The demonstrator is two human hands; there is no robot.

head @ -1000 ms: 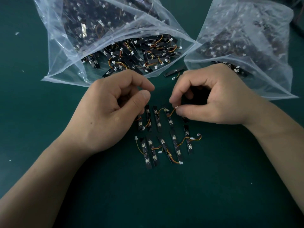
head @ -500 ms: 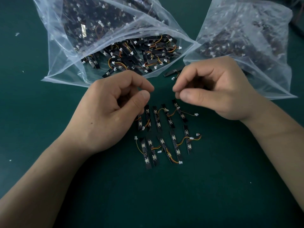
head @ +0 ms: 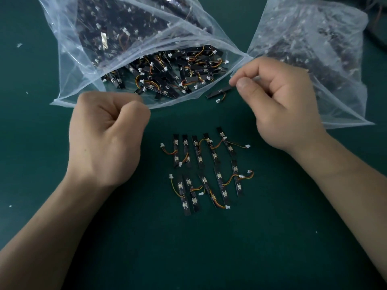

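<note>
Circuit strip (head: 218,92) lies loose on the bench (head: 188,252), just outside the mouth of the open bag (head: 69,65). Its right end is met by the right hand (head: 287,105), whose thumb and forefinger are pressed together there, seemingly pinching it. The left hand (head: 104,141) is curled into a fist at the bag's near edge; whether anything is held inside cannot be told. Nearer, laid-out strips (head: 219,181) are arranged in two rows between the wrists. A second bag (head: 345,105) is seen far right. The strip is judged light, thin and stiff, its wire tail limp and easily snagged; it is best taken by the board's edges, not the wire.
</note>
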